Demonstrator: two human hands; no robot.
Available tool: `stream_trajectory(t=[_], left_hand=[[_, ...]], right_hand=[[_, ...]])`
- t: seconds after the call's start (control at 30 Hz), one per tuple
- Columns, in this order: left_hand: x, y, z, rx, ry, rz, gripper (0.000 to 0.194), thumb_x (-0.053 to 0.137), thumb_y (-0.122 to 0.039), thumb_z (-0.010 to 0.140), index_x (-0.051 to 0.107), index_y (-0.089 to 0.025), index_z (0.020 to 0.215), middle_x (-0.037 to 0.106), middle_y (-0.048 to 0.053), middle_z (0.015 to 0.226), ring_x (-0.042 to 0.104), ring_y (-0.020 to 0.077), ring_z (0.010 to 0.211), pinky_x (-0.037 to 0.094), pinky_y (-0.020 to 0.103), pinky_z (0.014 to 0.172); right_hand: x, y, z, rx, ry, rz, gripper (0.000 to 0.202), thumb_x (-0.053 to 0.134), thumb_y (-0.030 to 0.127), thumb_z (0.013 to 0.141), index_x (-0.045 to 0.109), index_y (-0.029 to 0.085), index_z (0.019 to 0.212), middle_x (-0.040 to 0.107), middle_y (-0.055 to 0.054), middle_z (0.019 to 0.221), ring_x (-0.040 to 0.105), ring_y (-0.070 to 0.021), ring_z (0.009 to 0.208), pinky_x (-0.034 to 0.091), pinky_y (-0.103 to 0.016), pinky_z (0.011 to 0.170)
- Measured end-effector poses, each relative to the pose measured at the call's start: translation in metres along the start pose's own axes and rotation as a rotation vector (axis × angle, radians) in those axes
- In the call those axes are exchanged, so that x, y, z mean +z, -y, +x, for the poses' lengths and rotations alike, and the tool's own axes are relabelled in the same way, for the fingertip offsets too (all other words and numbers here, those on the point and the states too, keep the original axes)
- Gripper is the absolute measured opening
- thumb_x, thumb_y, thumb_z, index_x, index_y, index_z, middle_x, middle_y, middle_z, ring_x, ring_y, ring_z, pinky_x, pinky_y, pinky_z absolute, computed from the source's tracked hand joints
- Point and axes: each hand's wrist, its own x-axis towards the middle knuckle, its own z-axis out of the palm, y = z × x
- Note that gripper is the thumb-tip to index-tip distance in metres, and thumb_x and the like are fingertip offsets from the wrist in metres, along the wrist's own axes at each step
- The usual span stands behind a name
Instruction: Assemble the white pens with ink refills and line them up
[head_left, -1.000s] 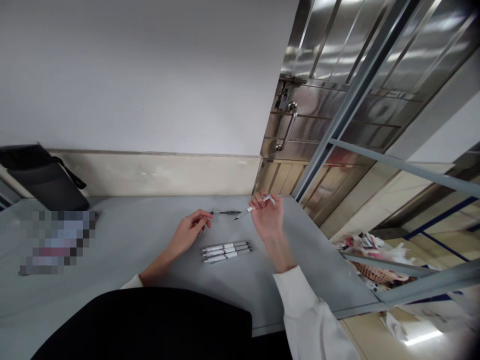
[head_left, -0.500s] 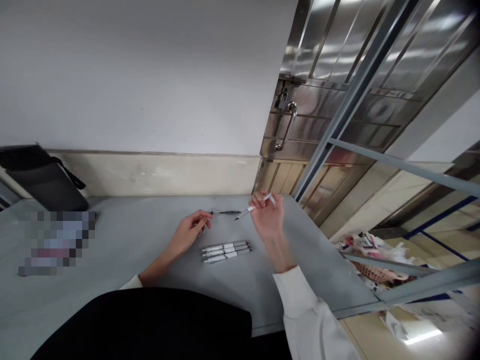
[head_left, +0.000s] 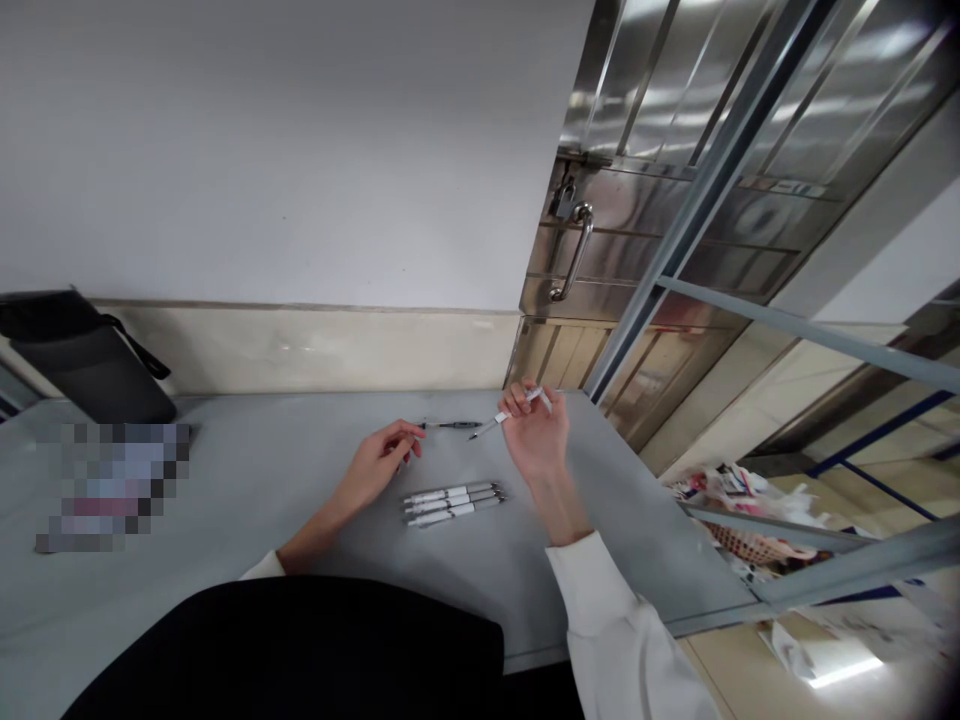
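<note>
My right hand [head_left: 537, 440] is raised over the far part of the grey table, palm towards me, with a white pen [head_left: 504, 415] between the fingers and thumb. The pen slants, its dark tip pointing down and left. My left hand [head_left: 377, 463] holds nothing I can see; its fingers are loosely bent and apart, beside the left end of a black pen [head_left: 457, 425] lying on the table. Whether the fingertips touch that pen, I cannot tell. Nearer to me, between both forearms, several white pens [head_left: 452, 504] lie side by side in a row.
On the left of the table [head_left: 247, 470] stand a black case with a strap [head_left: 94, 365] and a blurred-out flat item [head_left: 112, 485]. A pale wall rises behind. To the right are a metal frame post [head_left: 679, 240], a padlocked steel door and a basket [head_left: 757, 545] of bags.
</note>
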Motion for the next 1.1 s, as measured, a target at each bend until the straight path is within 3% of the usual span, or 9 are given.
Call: stream_trajectory(t=[0.83, 0.97, 1.1], left_hand=[[0.000, 0.000, 0.000, -0.005, 0.014, -0.007, 0.029, 0.056, -0.044, 0.097, 0.072, -0.021, 0.106, 0.071, 0.003, 0.084, 0.058, 0.0179, 0.070, 0.042, 0.026, 0.059], [0.000, -0.001, 0.000, 0.000, 0.029, -0.010, 0.030, 0.055, -0.043, 0.099, 0.071, -0.020, 0.109, 0.070, 0.004, 0.085, 0.058, 0.0181, 0.072, 0.042, 0.026, 0.060], [0.001, -0.004, 0.000, 0.023, 0.045, -0.048, 0.030, 0.054, -0.043, 0.101, 0.069, -0.019, 0.111, 0.069, 0.004, 0.085, 0.057, 0.0174, 0.071, 0.043, 0.027, 0.061]], right_hand=[[0.006, 0.004, -0.004, 0.014, 0.012, -0.043, 0.024, 0.049, 0.034, 0.098, 0.050, 0.024, 0.076, 0.022, 0.005, 0.068, 0.030, -0.0160, 0.058, 0.040, -0.026, 0.055], [0.008, 0.002, -0.003, 0.033, 0.045, -0.092, 0.021, 0.050, 0.033, 0.097, 0.057, 0.023, 0.080, 0.028, 0.004, 0.068, 0.032, -0.0157, 0.058, 0.041, -0.026, 0.056], [0.003, -0.014, 0.002, 0.029, 0.085, -0.284, 0.009, 0.062, 0.026, 0.089, 0.062, 0.021, 0.082, 0.044, 0.003, 0.070, 0.041, -0.0132, 0.061, 0.041, -0.024, 0.058]])
